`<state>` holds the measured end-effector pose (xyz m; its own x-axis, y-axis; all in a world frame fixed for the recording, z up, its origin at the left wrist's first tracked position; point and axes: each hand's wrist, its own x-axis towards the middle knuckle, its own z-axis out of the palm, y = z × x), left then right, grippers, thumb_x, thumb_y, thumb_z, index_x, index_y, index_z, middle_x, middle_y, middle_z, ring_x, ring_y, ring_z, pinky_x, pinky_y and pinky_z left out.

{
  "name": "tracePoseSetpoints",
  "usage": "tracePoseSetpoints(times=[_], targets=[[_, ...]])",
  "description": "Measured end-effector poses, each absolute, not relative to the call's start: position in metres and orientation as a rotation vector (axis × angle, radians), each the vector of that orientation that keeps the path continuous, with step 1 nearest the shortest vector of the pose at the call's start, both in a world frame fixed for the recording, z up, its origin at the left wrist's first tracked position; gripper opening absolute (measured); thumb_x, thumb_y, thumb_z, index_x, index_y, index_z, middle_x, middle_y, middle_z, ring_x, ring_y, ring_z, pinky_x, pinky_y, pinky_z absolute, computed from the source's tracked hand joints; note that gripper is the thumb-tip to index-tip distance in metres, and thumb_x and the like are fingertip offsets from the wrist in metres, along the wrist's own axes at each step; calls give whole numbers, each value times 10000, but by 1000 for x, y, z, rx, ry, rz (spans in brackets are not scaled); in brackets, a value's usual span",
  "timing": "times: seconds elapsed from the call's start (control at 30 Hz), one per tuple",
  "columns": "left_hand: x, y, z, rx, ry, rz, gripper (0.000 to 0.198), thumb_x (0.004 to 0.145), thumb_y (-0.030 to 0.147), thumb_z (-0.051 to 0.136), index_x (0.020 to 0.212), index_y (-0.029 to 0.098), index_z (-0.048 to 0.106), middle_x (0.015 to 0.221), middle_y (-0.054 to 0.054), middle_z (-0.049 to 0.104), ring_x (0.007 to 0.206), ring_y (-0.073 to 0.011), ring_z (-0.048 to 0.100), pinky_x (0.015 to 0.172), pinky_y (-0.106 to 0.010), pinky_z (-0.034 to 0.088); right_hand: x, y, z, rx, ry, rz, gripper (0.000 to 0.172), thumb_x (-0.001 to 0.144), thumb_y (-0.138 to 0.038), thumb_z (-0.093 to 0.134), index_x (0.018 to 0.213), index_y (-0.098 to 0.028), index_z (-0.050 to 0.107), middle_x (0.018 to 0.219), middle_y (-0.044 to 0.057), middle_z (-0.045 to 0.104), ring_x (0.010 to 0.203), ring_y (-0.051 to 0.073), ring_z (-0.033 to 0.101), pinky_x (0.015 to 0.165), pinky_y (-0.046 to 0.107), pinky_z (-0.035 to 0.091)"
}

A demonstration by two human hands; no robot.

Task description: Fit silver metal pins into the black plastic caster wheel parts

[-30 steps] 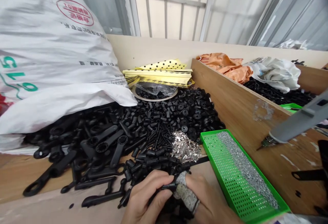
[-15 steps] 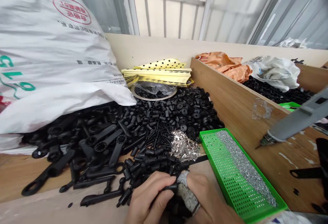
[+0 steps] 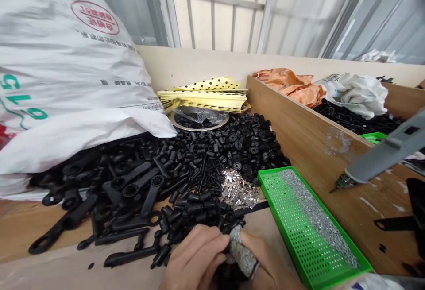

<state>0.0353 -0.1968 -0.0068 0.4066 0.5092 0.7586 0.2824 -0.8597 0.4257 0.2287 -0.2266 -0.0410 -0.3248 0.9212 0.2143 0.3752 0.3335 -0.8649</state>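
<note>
My left hand [image 3: 197,257] and my right hand [image 3: 265,259] meet at the bottom centre, over the near edge of the black parts. Both are closed around a small black plastic cylinder [image 3: 227,249], which the fingers almost wholly cover. Grey tape [image 3: 244,258] wraps a thumb and finger of the right hand. Just beyond the hands lies a pile of short black cylinders [image 3: 194,206]. Small shiny metal clips [image 3: 238,190] are heaped behind them. Black ratchet-like handles [image 3: 154,195] with ring ends spread to the left.
A green perforated tray [image 3: 292,232] with small silver screws stands right of my hands. Above the wooden divider [image 3: 299,148] hangs a grey electric screwdriver [image 3: 381,152]. A large white sack [image 3: 76,68] fills the left. Behind are a metal bowl [image 3: 199,128] and yellow dotted sheets [image 3: 206,99].
My left fingers have closed further over the black cylinder, which was plainer to see before. The hands stay in nearly the same place.
</note>
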Motion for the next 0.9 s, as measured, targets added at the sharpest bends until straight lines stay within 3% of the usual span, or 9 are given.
tracePoseSetpoints(times=[0.1, 0.2, 0.3, 0.43, 0.53, 0.67, 0.83, 0.9], targets=[[32, -196, -3, 2293, 648, 1224, 203, 942, 161, 455, 1108, 151, 571, 881, -93, 654, 779, -168, 609, 685, -259, 531, 226, -219, -29, -1077, -1980, 790, 232, 890, -384, 384, 896, -219, 547, 758, 54, 574, 683, 209, 532, 611, 306, 426], [32, -198, 1, 2120, 715, 1121, 202, 926, 155, 476, 1081, 163, 604, 893, -85, 667, 800, -164, 630, 706, -243, 525, 218, -211, -18, -960, -2110, 383, 268, 886, -342, 280, 775, -196, 476, 651, 41, 502, 585, 197, 471, 525, 309, 362], [35, -199, 2, 1948, 817, 1086, 186, 899, 167, 505, 991, 181, 665, 803, -45, 680, 704, -143, 648, 630, -196, 514, 215, -209, -7, -893, -2227, 76, 167, 841, -226, 314, 761, -185, 455, 660, 49, 508, 588, 200, 461, 546, 318, 371], [38, -199, -1, 1696, 951, 1013, 194, 877, 239, 526, 906, 192, 711, 584, 19, 628, 493, -108, 594, 476, -155, 485, 218, -211, 3, -909, -2313, -43, 87, 754, -147, 385, 756, -183, 464, 680, 65, 524, 617, 214, 472, 630, 353, 416], [37, -201, -3, 1664, 992, 976, 193, 880, 249, 524, 923, 202, 706, 582, 22, 640, 505, -117, 605, 478, -159, 494, 219, -212, 2, -947, -2312, 81, 101, 742, -151, 379, 772, -184, 470, 698, 78, 536, 634, 225, 484, 628, 358, 425], [37, -203, -4, 1876, 941, 1056, 176, 882, 160, 520, 965, 217, 665, 814, -14, 690, 697, -139, 651, 632, -191, 519, 221, -216, -10, -1045, -2224, 460, 154, 783, -166, 357, 857, -174, 492, 776, 96, 568, 719, 238, 528, 686, 371, 452], [35, -204, -8, 2133, 781, 1170, 281, 878, 55, 489, 1114, 178, 576, 943, -62, 653, 847, -159, 632, 748, -230, 517, 226, -230, -22, -1158, -1952, 856, 274, 890, -190, 388, 1144, -217, 488, 1056, 91, 578, 987, 224, 535, 871, 329, 433], [34, -204, -10, 2228, 754, 1213, 302, 874, 38, 490, 1140, 162, 557, 956, -78, 643, 870, -170, 621, 766, -250, 516, 223, -232, -23, -1201, -1777, 1029, 224, 923, -265, 387, 1088, -219, 531, 993, 71, 589, 948, 216, 541, 839, 312, 441]])
